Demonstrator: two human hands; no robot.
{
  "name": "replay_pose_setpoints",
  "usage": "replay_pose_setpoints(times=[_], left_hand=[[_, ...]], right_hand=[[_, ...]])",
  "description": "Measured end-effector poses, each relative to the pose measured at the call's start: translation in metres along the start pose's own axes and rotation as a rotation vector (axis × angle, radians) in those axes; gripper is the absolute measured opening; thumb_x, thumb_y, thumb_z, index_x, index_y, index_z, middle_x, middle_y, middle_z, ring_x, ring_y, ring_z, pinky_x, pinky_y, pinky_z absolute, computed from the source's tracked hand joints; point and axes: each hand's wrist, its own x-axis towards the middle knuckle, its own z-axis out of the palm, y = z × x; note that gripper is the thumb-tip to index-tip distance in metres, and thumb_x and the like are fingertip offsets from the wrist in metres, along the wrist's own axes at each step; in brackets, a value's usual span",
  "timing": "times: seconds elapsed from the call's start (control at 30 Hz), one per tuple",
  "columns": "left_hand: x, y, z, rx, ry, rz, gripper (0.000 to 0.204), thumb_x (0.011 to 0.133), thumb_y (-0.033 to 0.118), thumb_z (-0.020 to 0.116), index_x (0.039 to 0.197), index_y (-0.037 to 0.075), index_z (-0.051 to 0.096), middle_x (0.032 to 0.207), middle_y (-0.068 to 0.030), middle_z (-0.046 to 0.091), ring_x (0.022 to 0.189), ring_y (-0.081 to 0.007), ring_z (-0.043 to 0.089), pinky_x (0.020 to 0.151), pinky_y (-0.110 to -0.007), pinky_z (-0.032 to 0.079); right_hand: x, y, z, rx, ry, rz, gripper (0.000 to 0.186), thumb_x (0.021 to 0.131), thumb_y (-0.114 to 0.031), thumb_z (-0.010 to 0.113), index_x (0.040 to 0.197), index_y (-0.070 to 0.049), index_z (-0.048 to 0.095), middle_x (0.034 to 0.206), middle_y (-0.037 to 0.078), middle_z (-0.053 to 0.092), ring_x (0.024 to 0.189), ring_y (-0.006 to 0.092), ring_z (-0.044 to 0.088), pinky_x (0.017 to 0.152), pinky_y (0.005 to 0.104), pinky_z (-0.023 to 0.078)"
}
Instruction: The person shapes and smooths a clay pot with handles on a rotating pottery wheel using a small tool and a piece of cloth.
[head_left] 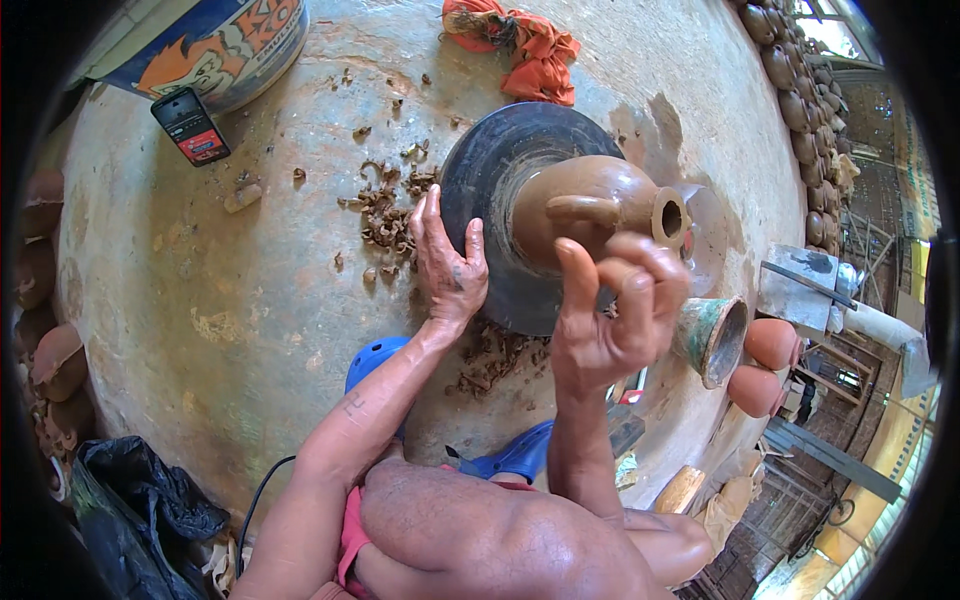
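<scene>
A wet brown clay jug (600, 178) with a narrow neck and a round mouth stands on a black pottery wheel (475, 160). A curved clay handle or spout (583, 208) runs along its side. My left hand (447, 262) rests at the wheel's left rim, fingers stretched and thumb apart, holding nothing. Raised in front of the jug is my right hand (618, 318), its thumb up and its fingers bent and spread. The fingertips are smeared by motion, and I see nothing held in that hand. It hides part of the jug's near side.
Clay trimmings (385, 215) lie left of the wheel. Beyond it is an orange cloth (540, 60). A green-stained pot (712, 340) and reddish pots (770, 343) stand at right. A phone (190, 125) leans on a large bucket (225, 60). Black plastic (140, 510) lies lower left.
</scene>
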Motion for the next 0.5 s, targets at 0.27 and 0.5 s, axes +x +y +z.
replay_pose_setpoints(times=[0.27,0.5], left_hand=[[-0.001,0.000,0.000,-0.025,0.025,0.004,0.070,0.104,0.024,0.071,0.161,0.001,0.038,0.150,-0.0281,0.049,0.140,-0.0461,0.050,0.118,-0.054,0.042],[0.000,-0.001,0.000,-0.028,0.020,0.009,0.070,0.104,0.024,0.071,0.161,0.001,0.038,0.151,-0.0278,0.048,0.140,-0.0452,0.049,0.119,-0.054,0.041]], right_hand=[[0.008,0.016,0.021,-0.542,-0.085,-0.075,0.056,0.079,-0.041,0.095,0.128,-0.018,0.079,0.168,0.010,0.045,0.162,0.0458,0.025,0.126,0.0721,0.021],[0.010,0.015,0.027,-0.565,-0.021,0.038,0.038,0.087,-0.037,0.089,0.120,-0.018,0.085,0.170,0.011,0.044,0.163,0.0481,0.024,0.125,0.0763,0.018]])
